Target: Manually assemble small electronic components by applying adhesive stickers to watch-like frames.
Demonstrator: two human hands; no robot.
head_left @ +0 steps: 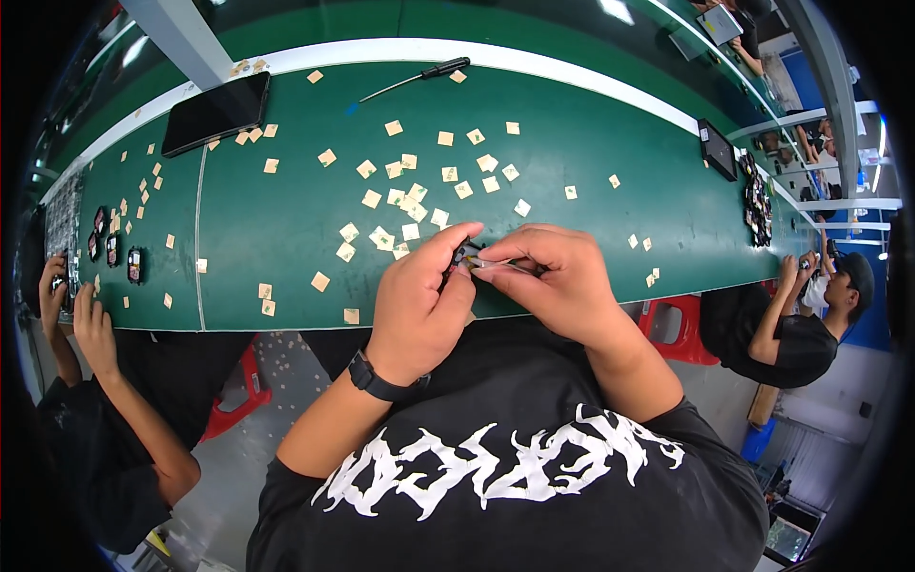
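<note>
My left hand (424, 300), with a black band on its wrist, is closed around a small black part (461, 255) just above the table's near edge. My right hand (560, 278) meets it from the other side, thumb and forefinger pinched on a thin, light-coloured piece (491, 263) that reaches to the black part. Fingers cover most of both pieces, so their exact kinds do not show. Many small beige squares (416, 191) lie scattered on the green table (629, 133) beyond my hands.
A screwdriver (445, 68) and a black flat-screen device (217, 114) lie along the far edge. Several small black units (134, 265) sit at left near a co-worker's hands (93, 324). At right are a black tray (717, 150), piled black parts (758, 200) and another person (791, 324).
</note>
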